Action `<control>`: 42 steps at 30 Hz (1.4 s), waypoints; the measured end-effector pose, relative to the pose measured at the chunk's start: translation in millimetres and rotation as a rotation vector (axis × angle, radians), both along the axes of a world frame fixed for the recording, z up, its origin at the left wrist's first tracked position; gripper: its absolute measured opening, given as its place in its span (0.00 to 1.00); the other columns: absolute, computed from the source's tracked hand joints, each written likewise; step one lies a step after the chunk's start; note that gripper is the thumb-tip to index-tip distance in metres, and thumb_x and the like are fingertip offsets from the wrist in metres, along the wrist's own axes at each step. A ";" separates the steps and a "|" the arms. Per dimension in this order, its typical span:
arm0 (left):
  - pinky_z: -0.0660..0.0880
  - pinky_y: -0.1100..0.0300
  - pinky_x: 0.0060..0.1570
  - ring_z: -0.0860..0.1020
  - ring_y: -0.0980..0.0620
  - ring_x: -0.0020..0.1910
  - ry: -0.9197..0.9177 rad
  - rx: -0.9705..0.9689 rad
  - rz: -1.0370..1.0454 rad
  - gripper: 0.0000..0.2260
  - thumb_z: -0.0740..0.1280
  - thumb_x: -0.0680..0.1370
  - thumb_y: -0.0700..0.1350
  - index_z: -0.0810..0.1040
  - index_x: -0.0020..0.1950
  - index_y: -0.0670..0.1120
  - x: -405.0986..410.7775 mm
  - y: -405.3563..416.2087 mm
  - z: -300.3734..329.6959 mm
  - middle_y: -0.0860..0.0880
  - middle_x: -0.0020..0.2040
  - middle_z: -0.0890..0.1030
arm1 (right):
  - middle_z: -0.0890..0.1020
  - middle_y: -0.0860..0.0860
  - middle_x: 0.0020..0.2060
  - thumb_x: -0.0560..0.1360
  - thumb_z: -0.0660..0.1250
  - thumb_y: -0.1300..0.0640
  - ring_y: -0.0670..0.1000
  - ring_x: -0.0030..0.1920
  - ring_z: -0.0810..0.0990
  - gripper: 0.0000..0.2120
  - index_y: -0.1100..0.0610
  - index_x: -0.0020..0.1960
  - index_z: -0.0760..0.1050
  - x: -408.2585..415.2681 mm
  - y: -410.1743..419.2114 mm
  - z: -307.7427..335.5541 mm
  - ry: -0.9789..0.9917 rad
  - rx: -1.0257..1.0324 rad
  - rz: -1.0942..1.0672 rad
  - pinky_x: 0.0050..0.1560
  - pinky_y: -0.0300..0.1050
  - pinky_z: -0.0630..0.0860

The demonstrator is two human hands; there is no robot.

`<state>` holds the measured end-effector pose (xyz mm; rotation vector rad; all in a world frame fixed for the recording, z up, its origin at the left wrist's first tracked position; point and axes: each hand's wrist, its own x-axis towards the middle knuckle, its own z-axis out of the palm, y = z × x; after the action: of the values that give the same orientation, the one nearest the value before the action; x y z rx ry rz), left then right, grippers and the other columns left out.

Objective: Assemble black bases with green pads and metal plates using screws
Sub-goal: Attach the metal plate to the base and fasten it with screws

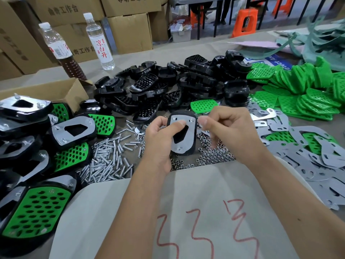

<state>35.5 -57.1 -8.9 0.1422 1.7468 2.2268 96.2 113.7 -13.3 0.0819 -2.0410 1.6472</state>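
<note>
My left hand (158,139) grips a black base (192,148) upright, thumb pressed on the metal plate (187,135) laid over it. My right hand (225,128) hovers just right of the plate's top corner, fingers curled and thumb pinched against forefinger; whether a small part sits between them I cannot tell. Loose screws (110,157) lie in a heap left of my hands, and small nuts (211,156) are scattered beneath them. Bare black bases (168,86) are piled behind, green pads (302,90) at the right, metal plates (313,157) at the near right.
Finished assemblies (37,208) are stacked along the left, beside an open cardboard box (61,90). Two bottles (99,42) stand at the back left before cardboard cartons. Grey fabric with red marks (196,212) covers my lap at the table's near edge.
</note>
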 end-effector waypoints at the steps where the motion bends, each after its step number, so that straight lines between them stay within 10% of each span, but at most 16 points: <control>1: 0.73 0.62 0.26 0.79 0.50 0.30 -0.010 0.009 0.010 0.09 0.74 0.76 0.37 0.73 0.47 0.43 0.0 0.5 0.4 0.48 0.33 0.80 | 0.73 0.56 0.28 0.77 0.76 0.53 0.52 0.24 0.73 0.17 0.65 0.38 0.78 0.2 1.1 -0.4 -0.007 -0.002 -0.059 0.25 0.43 0.70; 5: 0.72 0.62 0.25 0.78 0.51 0.29 0.002 -0.004 0.020 0.14 0.74 0.76 0.37 0.69 0.41 0.46 -0.1 1.6 -0.5 0.49 0.32 0.78 | 0.78 0.47 0.32 0.78 0.74 0.54 0.45 0.27 0.70 0.04 0.52 0.52 0.87 2.4 -8.8 5.0 -0.042 -0.003 0.028 0.27 0.39 0.68; 8: 0.73 0.60 0.27 0.78 0.48 0.30 -0.031 0.009 0.041 0.10 0.74 0.76 0.38 0.72 0.45 0.43 0.1 1.6 0.5 0.47 0.35 0.79 | 0.64 0.52 0.23 0.79 0.71 0.47 0.50 0.24 0.60 0.26 0.62 0.29 0.69 1.0 -9.3 4.9 0.020 -0.029 -0.063 0.28 0.40 0.59; 10: 0.73 0.60 0.27 0.78 0.48 0.31 -0.036 0.010 0.047 0.10 0.74 0.76 0.37 0.72 0.44 0.43 -0.9 2.8 0.4 0.47 0.35 0.79 | 0.63 0.53 0.23 0.80 0.70 0.46 0.51 0.25 0.60 0.30 0.66 0.31 0.66 0.8 -3.6 3.0 0.059 -0.014 -0.102 0.29 0.40 0.60; 14: 0.71 0.62 0.24 0.78 0.49 0.29 0.029 -0.041 0.046 0.17 0.74 0.76 0.36 0.67 0.37 0.47 0.9 6.1 -1.5 0.48 0.32 0.78 | 0.80 0.45 0.36 0.78 0.73 0.59 0.44 0.35 0.76 0.02 0.58 0.50 0.83 -5.1 -10.0 0.9 0.053 0.298 -0.113 0.38 0.37 0.71; 19: 0.69 0.60 0.29 0.76 0.48 0.36 0.096 -0.100 0.088 0.19 0.75 0.74 0.35 0.66 0.36 0.48 1.9 7.8 0.3 0.45 0.35 0.75 | 0.75 0.48 0.42 0.84 0.62 0.53 0.54 0.40 0.73 0.08 0.56 0.49 0.73 -12.6 -8.2 4.7 0.036 0.824 -0.129 0.39 0.53 0.72; 24: 0.66 0.52 0.37 0.72 0.47 0.38 0.114 -0.106 0.139 0.21 0.76 0.73 0.37 0.64 0.34 0.50 0.1 5.1 2.0 0.45 0.37 0.70 | 0.68 0.47 0.39 0.86 0.53 0.51 0.56 0.32 0.66 0.10 0.52 0.46 0.64 -22.2 -12.3 13.7 0.037 1.205 -0.131 0.27 0.47 0.59; 32: 0.64 0.57 0.35 0.65 0.51 0.34 0.201 -0.134 0.173 0.17 0.75 0.69 0.48 0.65 0.35 0.49 3.7 7.7 1.6 0.53 0.32 0.67 | 0.68 0.48 0.25 0.85 0.60 0.49 0.60 0.31 0.73 0.24 0.53 0.32 0.60 -29.1 -28.4 13.2 -0.152 1.023 -0.374 0.31 0.51 0.70; 42: 0.64 0.51 0.42 0.66 0.47 0.40 0.103 -0.105 0.151 0.17 0.73 0.68 0.43 0.64 0.35 0.49 -1.7 1.2 2.6 0.45 0.37 0.67 | 0.72 0.51 0.49 0.86 0.51 0.50 0.63 0.38 0.74 0.08 0.53 0.55 0.64 -19.8 -14.4 9.9 -0.155 1.069 -0.110 0.40 0.60 0.74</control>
<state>33.9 -55.8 -6.3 0.1066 1.9858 2.2605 76.4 99.3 -3.4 0.2035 -2.7492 0.3566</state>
